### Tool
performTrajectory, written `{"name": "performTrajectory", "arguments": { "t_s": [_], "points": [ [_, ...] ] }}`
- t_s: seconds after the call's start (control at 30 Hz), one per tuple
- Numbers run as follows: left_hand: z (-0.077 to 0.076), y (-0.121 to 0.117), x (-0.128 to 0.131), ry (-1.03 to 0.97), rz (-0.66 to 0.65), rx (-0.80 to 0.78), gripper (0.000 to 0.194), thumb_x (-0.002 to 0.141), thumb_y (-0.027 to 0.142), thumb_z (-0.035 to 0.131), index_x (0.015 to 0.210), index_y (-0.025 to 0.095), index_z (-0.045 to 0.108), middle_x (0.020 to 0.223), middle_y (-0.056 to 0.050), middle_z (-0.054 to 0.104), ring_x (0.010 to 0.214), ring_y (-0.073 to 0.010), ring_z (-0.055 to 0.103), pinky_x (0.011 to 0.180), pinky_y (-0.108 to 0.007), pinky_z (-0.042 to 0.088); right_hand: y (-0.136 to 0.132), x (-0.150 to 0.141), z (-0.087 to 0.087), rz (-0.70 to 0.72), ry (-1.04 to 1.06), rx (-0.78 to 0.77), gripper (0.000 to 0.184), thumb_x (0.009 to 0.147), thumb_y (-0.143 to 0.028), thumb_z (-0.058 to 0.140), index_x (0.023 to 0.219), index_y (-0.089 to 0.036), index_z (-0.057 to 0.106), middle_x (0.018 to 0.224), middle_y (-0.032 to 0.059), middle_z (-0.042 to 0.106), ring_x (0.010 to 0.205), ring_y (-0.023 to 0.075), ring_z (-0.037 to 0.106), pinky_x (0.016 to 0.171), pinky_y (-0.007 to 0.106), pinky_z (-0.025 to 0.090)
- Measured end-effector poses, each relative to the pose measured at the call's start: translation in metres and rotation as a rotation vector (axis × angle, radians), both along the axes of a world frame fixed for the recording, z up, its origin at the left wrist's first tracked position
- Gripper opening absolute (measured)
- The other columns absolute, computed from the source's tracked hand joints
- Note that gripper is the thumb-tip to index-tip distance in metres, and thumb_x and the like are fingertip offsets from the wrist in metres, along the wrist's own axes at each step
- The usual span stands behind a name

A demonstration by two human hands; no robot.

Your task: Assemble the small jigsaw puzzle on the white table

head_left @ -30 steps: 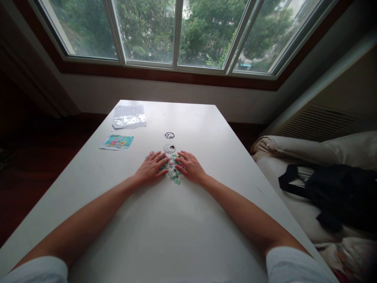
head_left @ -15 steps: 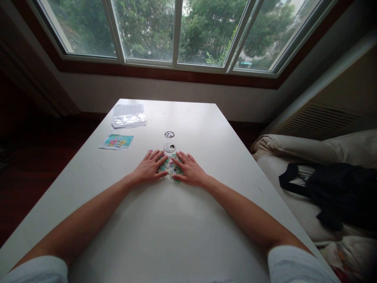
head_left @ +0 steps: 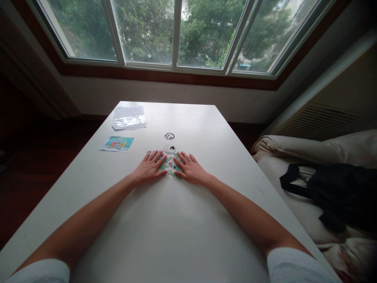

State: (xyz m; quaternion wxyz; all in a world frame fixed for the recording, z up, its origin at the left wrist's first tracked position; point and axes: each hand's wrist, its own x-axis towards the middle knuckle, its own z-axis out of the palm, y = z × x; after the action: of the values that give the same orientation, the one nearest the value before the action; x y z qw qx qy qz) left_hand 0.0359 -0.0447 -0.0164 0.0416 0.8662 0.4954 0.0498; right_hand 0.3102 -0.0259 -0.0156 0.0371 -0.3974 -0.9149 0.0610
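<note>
Small green, pink and white jigsaw puzzle pieces lie in a loose patch on the white table. My left hand rests flat over the patch's left side, fingers spread. Over the right side lies my right hand, palm down with its fingers apart. Both hands cover part of the pieces, and some pieces show in the gap between them. Just beyond the fingertips is a round grey-and-white disc. A second, smaller round disc with a dark rim lies behind it.
On the table's left are a colourful picture sheet and, farther back, a clear plastic bag over white paper. A beige sofa with a dark garment stands to the right. Beyond the table is a window.
My hands have shifted slightly, with the right one a little farther to the right. More puzzle pieces show between them. The camera view has tilted up a little.
</note>
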Motion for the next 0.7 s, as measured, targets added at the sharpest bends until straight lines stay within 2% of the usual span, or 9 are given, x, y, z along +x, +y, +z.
{"name": "performTrajectory", "arguments": {
  "t_s": [0.17,0.33,0.5,0.7],
  "points": [
    [-0.005,0.003,-0.003,-0.043,0.01,0.031,0.076,0.097,0.07,0.036,0.161,0.03,0.029,0.17,-0.005,0.022,0.157,-0.0301,0.017,0.128,-0.052,0.01,0.006,0.002,-0.001,-0.037,0.026,0.003,0.076,0.1,-0.071,0.026,0.163,-0.028,0.023,0.171,0.0076,0.011,0.158,0.0294,0.01,0.128,0.054,0.009],
    [-0.004,0.006,-0.006,-0.156,0.059,0.087,0.06,0.102,0.056,0.037,0.156,0.028,0.041,0.164,-0.006,0.035,0.153,-0.0278,0.028,0.127,-0.05,0.018,0.011,0.006,-0.004,-0.076,0.087,0.02,0.064,0.104,-0.062,0.03,0.16,-0.031,0.031,0.17,0.007,0.018,0.158,0.0287,0.015,0.127,0.054,0.013],
    [0.001,0.015,-0.016,-0.255,0.123,0.131,0.044,0.102,0.038,0.04,0.14,0.026,0.058,0.152,-0.007,0.051,0.144,-0.0266,0.04,0.123,-0.05,0.028,0.017,0.011,-0.009,-0.121,0.191,0.036,0.055,0.104,-0.051,0.042,0.154,-0.027,0.045,0.165,0.0108,0.032,0.154,0.0299,0.026,0.125,0.054,0.022],
    [-0.004,0.022,-0.026,-0.355,0.188,0.173,0.038,0.093,0.027,0.052,0.128,0.025,0.068,0.147,-0.007,0.056,0.141,-0.0279,0.043,0.123,-0.05,0.031,0.027,0.019,-0.011,-0.109,0.402,0.081,0.037,0.102,-0.031,0.047,0.136,-0.025,0.061,0.15,0.0118,0.053,0.14,0.0273,0.047,0.118,0.051,0.036]
  ]
}}
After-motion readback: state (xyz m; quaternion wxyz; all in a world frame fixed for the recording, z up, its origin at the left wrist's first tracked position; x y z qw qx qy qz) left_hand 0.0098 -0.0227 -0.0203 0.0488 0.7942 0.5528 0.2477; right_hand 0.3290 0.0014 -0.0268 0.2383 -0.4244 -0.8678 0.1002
